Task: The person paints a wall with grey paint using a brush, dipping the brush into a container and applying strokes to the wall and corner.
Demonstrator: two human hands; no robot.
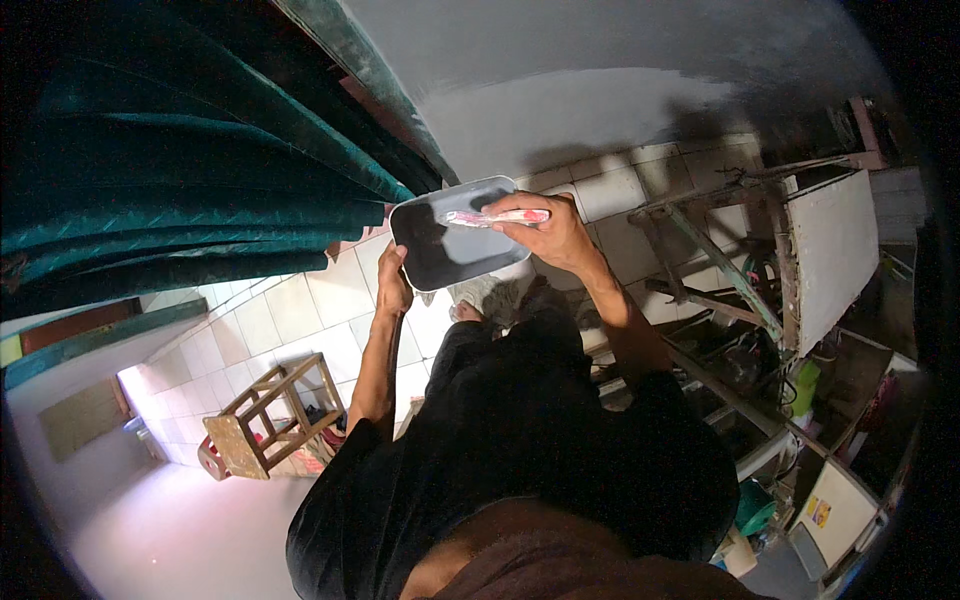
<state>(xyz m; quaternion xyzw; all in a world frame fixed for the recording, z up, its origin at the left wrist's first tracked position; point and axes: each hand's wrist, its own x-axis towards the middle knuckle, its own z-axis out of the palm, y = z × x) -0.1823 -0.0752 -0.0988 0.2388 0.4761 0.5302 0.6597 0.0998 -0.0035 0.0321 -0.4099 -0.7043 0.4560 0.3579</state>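
Note:
A rectangular tub (420, 259) with rounded corners and a pale rim is in front of my body. Grey liquid, likely paint, shows inside it, half in shadow. My left hand (394, 279) grips its near-left side, thumb over the rim. Above the tub, my right hand (551, 229) holds a paintbrush (501, 217) whose handle is whitish with red marks. The brush lies roughly level across the tub's opening. Whether its tip touches the liquid I cannot tell.
Ahead rises a grey wall (525, 97), with a dark green curtain (187, 165) hanging to the left. A wooden stool (262, 420) stands on the tiled floor (300, 315). A cluttered wooden frame with a white panel (832, 255) is at right.

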